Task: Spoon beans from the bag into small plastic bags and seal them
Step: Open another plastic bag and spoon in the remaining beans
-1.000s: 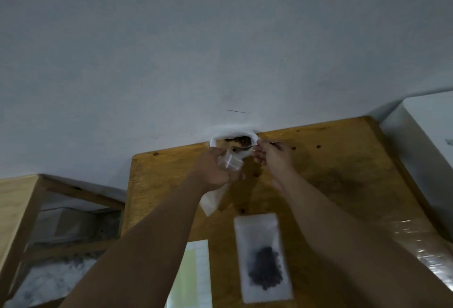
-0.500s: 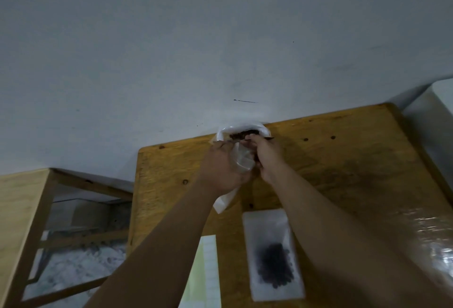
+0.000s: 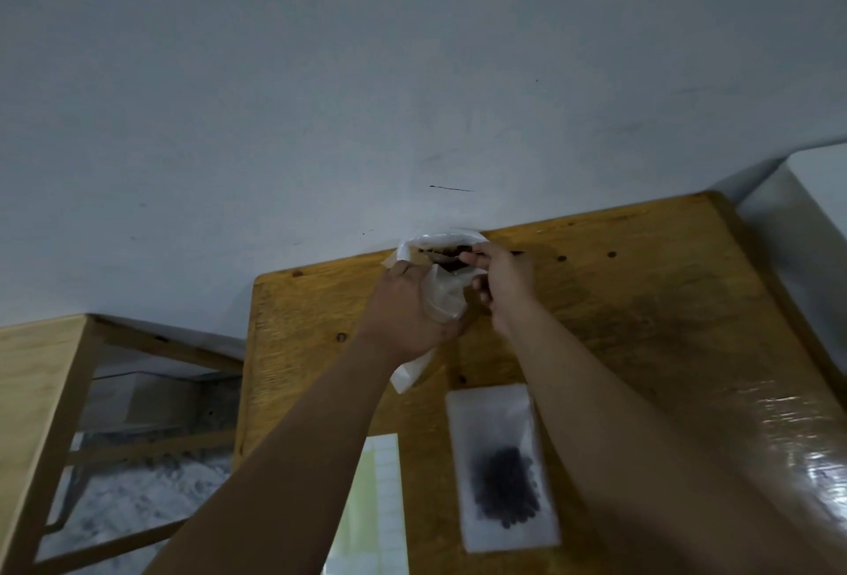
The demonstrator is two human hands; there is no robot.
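Observation:
A white bag of dark beans (image 3: 447, 239) stands open at the far edge of the wooden table (image 3: 641, 299), against the wall. My left hand (image 3: 403, 313) grips a small clear plastic bag (image 3: 442, 299) just in front of it, mouth turned up. My right hand (image 3: 502, 281) pinches a thin spoon (image 3: 515, 252) whose bowl end lies over the small bag's mouth, with dark beans at it. Nearer to me a flat small bag with beans in it (image 3: 502, 469) lies on the table.
A pale green and white sheet (image 3: 378, 506) lies at the table's near left. A lower wooden frame table (image 3: 41, 373) stands to the left, over a grey floor. A white box (image 3: 816, 217) is at the far right.
My right hand has drawn the spoon back out of the big bag and over the small bag's mouth. The view has shifted a little.

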